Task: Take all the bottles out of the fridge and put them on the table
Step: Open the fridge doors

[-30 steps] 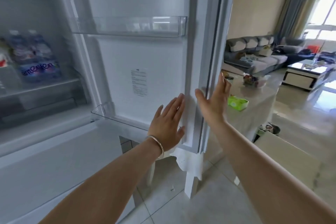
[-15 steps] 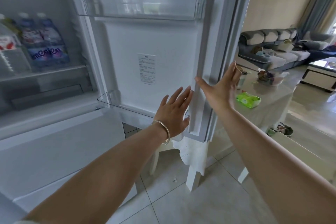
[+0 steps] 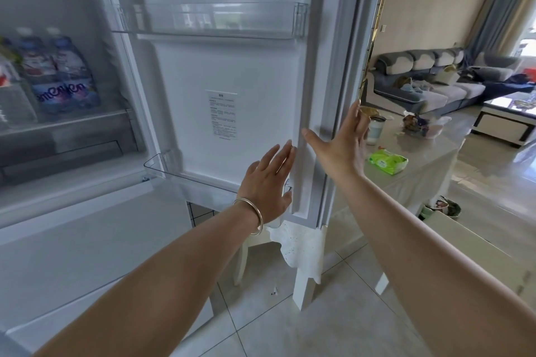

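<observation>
The fridge door point(image 3: 232, 72) stands wide open, its inner face toward the camera. The left hand point(image 3: 268, 182) lies flat against the lower part of the inner panel, fingers spread and extended, holding nothing; a metal bangle point(image 3: 253, 216) circles that wrist. The right hand point(image 3: 340, 145) is open at the door's free edge, thumb on the inner gasket side and fingers point(image 3: 358, 122) reaching past the outer edge; whether it is clamped on the edge or merely resting cannot be told. A clear upper bin point(image 3: 208, 20) and a clear lower bin point(image 3: 174, 168) are mounted on the door, and a printed label point(image 3: 222, 114) is stuck between them. The bottles point(image 3: 58, 69) stand upright on a shelf point(image 3: 66, 122) inside the fridge at far left, blurred, with blue and purple wrappers, well apart from both hands. The table point(image 3: 420, 153) stands beyond the door at right, covered with a cloth, carrying a green packet point(image 3: 387, 161), a cup point(image 3: 375, 129) and a bowl point(image 3: 420, 124). A sofa point(image 3: 429, 75) stands farther back.
</observation>
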Available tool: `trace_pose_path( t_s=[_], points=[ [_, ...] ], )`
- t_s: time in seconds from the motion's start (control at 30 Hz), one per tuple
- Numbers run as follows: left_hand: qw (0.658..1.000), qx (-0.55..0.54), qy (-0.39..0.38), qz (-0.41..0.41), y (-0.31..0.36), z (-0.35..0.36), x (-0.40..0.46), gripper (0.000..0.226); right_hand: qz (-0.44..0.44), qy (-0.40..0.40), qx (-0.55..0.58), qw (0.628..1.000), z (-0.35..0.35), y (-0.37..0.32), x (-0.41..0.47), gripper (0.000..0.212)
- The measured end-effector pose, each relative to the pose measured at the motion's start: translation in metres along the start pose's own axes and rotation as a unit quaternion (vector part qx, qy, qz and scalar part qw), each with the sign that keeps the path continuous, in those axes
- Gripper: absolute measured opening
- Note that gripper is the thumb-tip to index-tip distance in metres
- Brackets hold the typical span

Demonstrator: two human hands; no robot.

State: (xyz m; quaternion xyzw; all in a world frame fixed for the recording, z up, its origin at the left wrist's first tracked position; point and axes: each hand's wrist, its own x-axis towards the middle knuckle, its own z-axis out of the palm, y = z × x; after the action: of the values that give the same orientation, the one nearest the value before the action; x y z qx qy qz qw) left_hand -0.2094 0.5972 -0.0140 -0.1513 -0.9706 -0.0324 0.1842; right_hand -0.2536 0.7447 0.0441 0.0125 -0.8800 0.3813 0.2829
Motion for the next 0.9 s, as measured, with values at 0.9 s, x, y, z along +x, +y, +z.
trace_pose_path(
  t_s=[0.9],
  points=[
    [0.953,-0.001,0.153,-0.262,-0.198,-0.06,-0.111,0.045,-0.372,-0.03,0.103,0.922,0.18,-0.166,-0.088,0.035]
  ],
)
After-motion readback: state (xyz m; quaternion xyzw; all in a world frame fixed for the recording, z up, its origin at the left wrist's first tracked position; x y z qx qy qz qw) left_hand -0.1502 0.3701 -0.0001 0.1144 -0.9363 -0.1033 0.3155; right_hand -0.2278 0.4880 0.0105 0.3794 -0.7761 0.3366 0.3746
